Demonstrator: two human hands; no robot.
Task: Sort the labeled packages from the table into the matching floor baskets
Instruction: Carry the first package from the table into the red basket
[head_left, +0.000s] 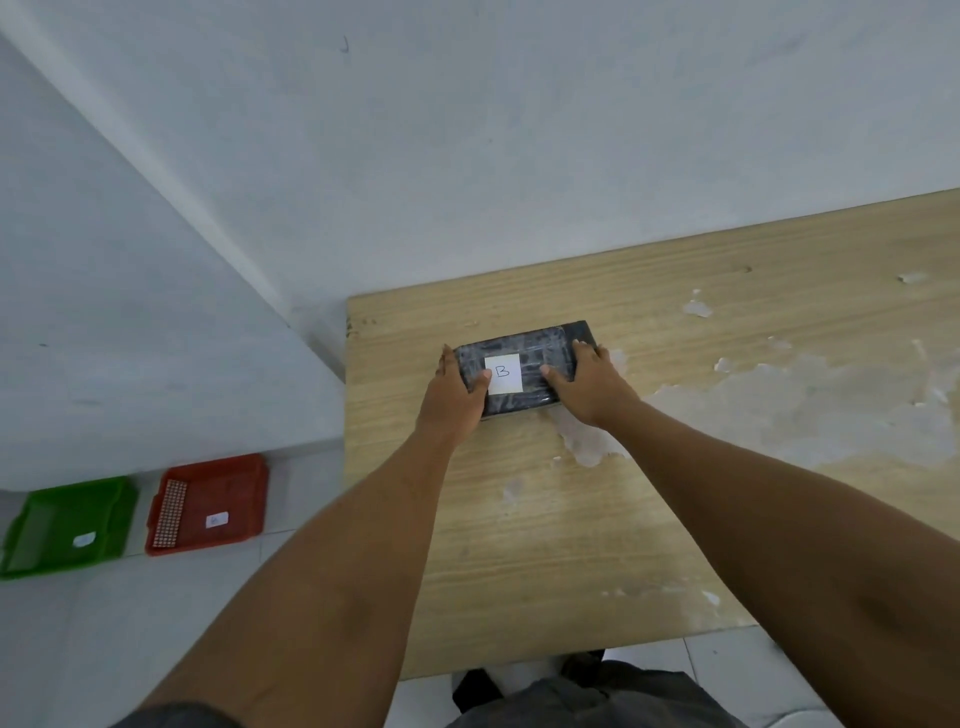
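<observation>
Both hands, left hand (457, 397) and right hand (589, 387), squeeze the ends of the black package (524, 366) marked B on the table (571, 519), fingers curled over it, and the slick wrap could slip carrying it toward the red basket (208, 504) or green basket (70, 527) at 8 o'clock, whose labels I can't read

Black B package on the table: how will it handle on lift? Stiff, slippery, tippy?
The black package probably stays stiff: its edges look straight and boxy. The glossy wrap may be slippery, so the left hand and right hand clamping opposite ends seems sensible. Lying flat and low, it is unlikely to roll or tip.
</observation>
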